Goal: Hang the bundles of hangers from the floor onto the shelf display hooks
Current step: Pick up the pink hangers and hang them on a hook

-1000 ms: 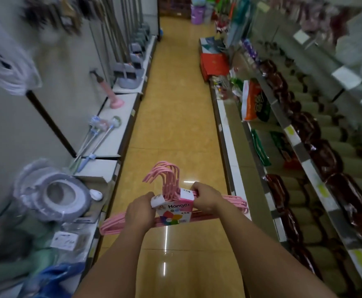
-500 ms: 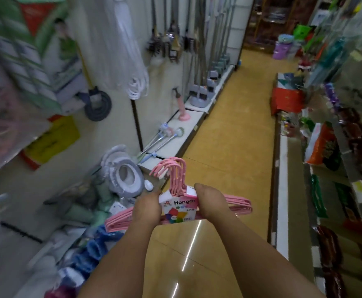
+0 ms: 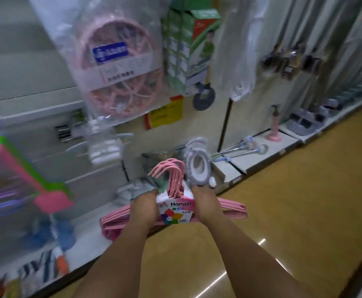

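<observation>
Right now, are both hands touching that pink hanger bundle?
Touching. The head view shows the left hand and right hand gripping the pink hanger bundle beside its label.

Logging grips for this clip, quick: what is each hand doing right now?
Left hand: closed, gripping the pink hanger bundle left of its label.
Right hand: closed, gripping the same bundle right of the label.
</observation>
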